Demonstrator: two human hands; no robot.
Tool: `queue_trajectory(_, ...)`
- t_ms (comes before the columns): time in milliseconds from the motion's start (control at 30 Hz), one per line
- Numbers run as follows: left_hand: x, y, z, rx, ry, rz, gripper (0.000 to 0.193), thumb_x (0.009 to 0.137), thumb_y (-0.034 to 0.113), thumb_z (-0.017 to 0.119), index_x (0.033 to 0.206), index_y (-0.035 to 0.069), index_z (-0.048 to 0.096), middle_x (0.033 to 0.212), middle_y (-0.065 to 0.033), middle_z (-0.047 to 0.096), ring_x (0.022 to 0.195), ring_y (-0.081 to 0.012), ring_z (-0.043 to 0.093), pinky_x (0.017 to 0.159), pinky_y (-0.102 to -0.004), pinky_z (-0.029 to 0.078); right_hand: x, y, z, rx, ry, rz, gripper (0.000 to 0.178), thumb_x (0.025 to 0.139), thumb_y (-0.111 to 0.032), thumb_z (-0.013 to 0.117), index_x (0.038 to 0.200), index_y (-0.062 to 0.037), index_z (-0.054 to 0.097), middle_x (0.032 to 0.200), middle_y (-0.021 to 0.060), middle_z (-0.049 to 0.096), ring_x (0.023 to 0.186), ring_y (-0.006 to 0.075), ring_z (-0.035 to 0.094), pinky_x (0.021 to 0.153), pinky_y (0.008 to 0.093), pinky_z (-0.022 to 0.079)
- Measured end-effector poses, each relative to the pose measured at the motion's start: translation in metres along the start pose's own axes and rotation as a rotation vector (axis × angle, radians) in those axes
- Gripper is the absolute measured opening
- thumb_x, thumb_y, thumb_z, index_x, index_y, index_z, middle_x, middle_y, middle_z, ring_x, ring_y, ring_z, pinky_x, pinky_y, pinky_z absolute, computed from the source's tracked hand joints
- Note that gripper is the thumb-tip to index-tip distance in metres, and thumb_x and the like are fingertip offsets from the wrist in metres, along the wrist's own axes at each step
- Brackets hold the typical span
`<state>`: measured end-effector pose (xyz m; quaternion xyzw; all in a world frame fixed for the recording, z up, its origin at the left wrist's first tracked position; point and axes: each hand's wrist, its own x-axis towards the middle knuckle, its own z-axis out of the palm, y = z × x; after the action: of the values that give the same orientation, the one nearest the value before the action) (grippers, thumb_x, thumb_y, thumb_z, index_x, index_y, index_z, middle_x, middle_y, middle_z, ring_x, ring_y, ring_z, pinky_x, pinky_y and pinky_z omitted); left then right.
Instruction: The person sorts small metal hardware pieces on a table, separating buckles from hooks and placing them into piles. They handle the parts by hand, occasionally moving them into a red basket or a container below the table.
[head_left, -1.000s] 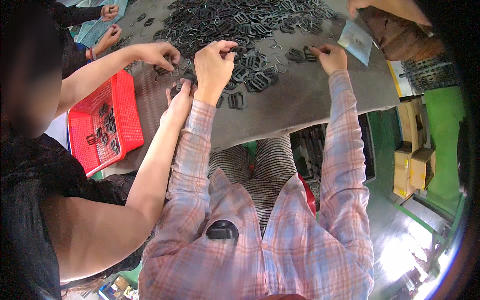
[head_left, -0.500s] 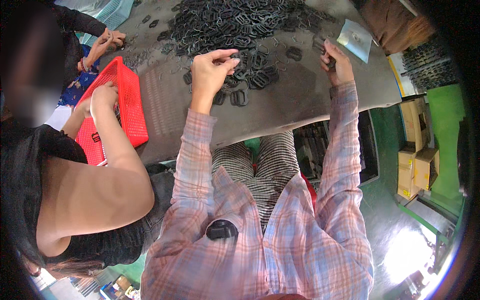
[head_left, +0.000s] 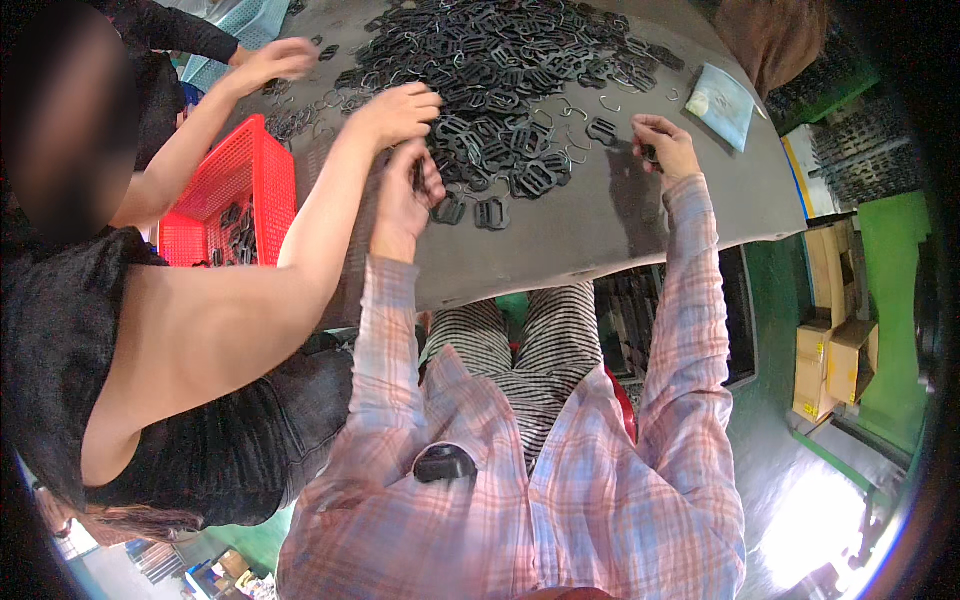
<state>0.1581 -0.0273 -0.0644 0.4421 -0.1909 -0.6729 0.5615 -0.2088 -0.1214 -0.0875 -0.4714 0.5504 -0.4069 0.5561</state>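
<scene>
Lying just left of the fingertips of the right hand [head_left: 663,147], and apart from them, is a flat black slotted buckle [head_left: 602,131]. It rests on the dark grey covered table [head_left: 560,225], between the heap of black buckles [head_left: 480,55] and the table's right edge; its long axis appears slanted toward the near right corner. The right hand is nearer, fingers curled closed around a small dark piece [head_left: 650,154]. The left hand [head_left: 403,205] has bent fingers; blur hides whether they grip anything.
</scene>
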Motion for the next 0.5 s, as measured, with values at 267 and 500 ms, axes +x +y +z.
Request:
queue_trajectory(267,0.026,-0.044,0.073,1.283,0.139,0.752,0.040,0.065,0.030,0.079,0.093,0.005,0.069,0.078,-0.0117,0.067,0.064,-0.0222,0.062,0.064,-0.0315,0.049,0.021,-0.012,0.060,-1.090,0.152,-0.046,0.066,0.060,-0.049,0.080,0.109,-0.0102,0.061,0.111,0.0117,0.064,0.106,0.0283,0.059,0.088,0.0402,0.047)
queue_trajectory(500,0.056,-0.027,0.089,1.415,0.125,0.604,0.033,0.065,0.037,0.079,0.078,0.008,0.070,0.079,-0.0171,0.067,0.071,-0.0288,0.065,0.067,-0.0375,0.050,0.032,-0.018,0.064,-0.743,-0.032,-0.094,0.052,0.066,-0.044,0.078,0.102,-0.0093,0.063,0.103,0.0078,0.065,0.099,0.0224,0.062,0.083,0.0402,0.049)
